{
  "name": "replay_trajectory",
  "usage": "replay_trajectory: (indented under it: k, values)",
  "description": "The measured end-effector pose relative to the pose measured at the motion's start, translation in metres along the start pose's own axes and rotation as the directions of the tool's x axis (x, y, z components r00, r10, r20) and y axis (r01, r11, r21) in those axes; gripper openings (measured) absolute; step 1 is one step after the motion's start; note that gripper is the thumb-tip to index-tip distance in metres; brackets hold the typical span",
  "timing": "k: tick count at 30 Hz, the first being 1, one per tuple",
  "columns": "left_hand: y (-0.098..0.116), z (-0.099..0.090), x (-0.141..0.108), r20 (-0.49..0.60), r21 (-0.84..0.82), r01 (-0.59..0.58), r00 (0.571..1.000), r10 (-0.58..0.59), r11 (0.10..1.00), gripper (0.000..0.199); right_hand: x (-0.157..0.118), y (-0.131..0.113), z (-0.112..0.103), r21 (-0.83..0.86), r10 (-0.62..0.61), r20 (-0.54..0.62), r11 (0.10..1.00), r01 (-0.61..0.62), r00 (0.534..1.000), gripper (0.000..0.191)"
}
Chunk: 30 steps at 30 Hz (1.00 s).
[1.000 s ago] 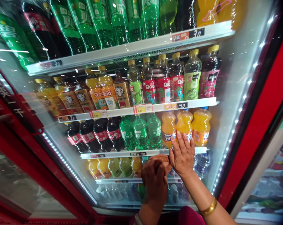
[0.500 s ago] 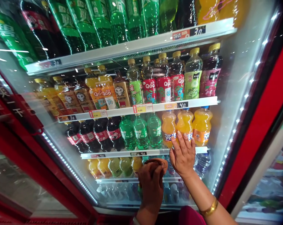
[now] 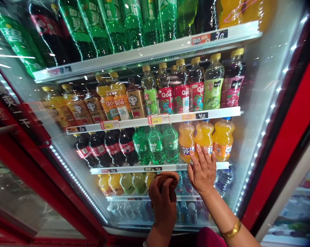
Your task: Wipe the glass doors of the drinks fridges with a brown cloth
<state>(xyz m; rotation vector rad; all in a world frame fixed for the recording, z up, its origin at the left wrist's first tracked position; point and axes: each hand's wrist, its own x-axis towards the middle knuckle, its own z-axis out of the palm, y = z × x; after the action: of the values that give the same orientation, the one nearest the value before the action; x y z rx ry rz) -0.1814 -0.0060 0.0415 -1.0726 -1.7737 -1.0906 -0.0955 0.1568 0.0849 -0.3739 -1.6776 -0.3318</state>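
My left hand [image 3: 163, 195], low in the centre, has its fingers wrapped round a brown cloth [image 3: 170, 178]. The cloth is bunched up in front of the lower shelf. To its right, my right hand [image 3: 203, 171] is spread with the fingers pointing up, and a gold bangle [image 3: 232, 229] circles that wrist. Its fingertips overlap the orange soda bottles [image 3: 204, 133]; palm and fingers look flat, as on a glass surface, though contact cannot be made out. Green bottles [image 3: 155, 145] stand left of the right hand.
Shelves of a lit drinks cooler fill the view, with a white shelf edge [image 3: 155, 120] bearing price tags, and juice bottles [image 3: 196, 84] above it. A red door frame [image 3: 283, 137] runs along the right. Another red frame [image 3: 39, 192] lies at the left.
The cloth and my left hand have shifted slightly left. My right hand stays by the same orange bottles, and the whole view has moved a little.
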Motion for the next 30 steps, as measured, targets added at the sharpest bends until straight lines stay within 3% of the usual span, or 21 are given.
replay_trajectory:
  k: [2, 6, 9, 13, 15, 18, 21, 26, 28, 30]
  values:
    - [0.007, -0.002, 0.003, 0.023, -0.024, 0.017, 1.000, -0.017, 1.000, 0.029, 0.000, 0.002, -0.001, -0.004, 0.000, 0.003, 1.000, 0.000, 1.000, 0.073]
    - [0.016, -0.012, 0.034, -0.021, -0.053, 0.124, 0.992, -0.125, 0.991, 0.030, 0.000, 0.004, -0.001, -0.006, -0.004, 0.002, 1.000, 0.004, 1.000, 0.074]
    - [0.021, -0.010, 0.047, -0.025, 0.020, 0.083, 0.996, -0.083, 0.996, 0.033, -0.003, -0.005, 0.002, -0.002, 0.040, 0.015, 0.999, -0.040, 0.999, 0.073]
    - [0.026, 0.002, 0.033, 0.015, 0.083, 0.009, 1.000, -0.010, 0.997, 0.031, -0.016, -0.030, 0.011, -0.024, 0.234, 0.037, 0.972, -0.233, 0.972, 0.072]
    - [0.024, 0.007, 0.020, 0.034, 0.110, -0.026, 0.999, 0.023, 0.994, 0.028, -0.024, -0.040, 0.016, -0.036, 0.260, 0.024, 0.965, -0.259, 0.965, 0.073]
    - [0.016, 0.007, 0.006, 0.065, 0.117, -0.069, 0.996, 0.061, 0.991, 0.027, -0.032, -0.041, 0.019, -0.031, 0.219, 0.032, 0.976, -0.218, 0.975, 0.073]
    - [0.007, -0.003, 0.009, 0.064, 0.091, -0.056, 0.997, 0.051, 0.994, 0.026, -0.037, -0.035, 0.018, -0.022, 0.160, 0.046, 0.987, -0.160, 0.986, 0.076]
    - [-0.001, -0.026, 0.042, -0.047, 0.015, 0.156, 0.987, -0.155, 0.988, 0.036, -0.042, -0.029, 0.017, -0.033, 0.089, 0.045, 0.996, -0.088, 0.995, 0.083]
    - [-0.004, -0.024, 0.043, -0.082, 0.019, 0.171, 0.982, -0.169, 0.985, 0.037, -0.043, -0.029, 0.017, -0.043, 0.088, 0.043, 0.995, -0.086, 0.995, 0.083]
    - [-0.006, -0.015, 0.030, -0.075, 0.045, 0.113, 0.991, -0.110, 0.993, 0.033, -0.043, -0.030, 0.017, -0.048, 0.092, 0.041, 0.995, -0.090, 0.995, 0.083]
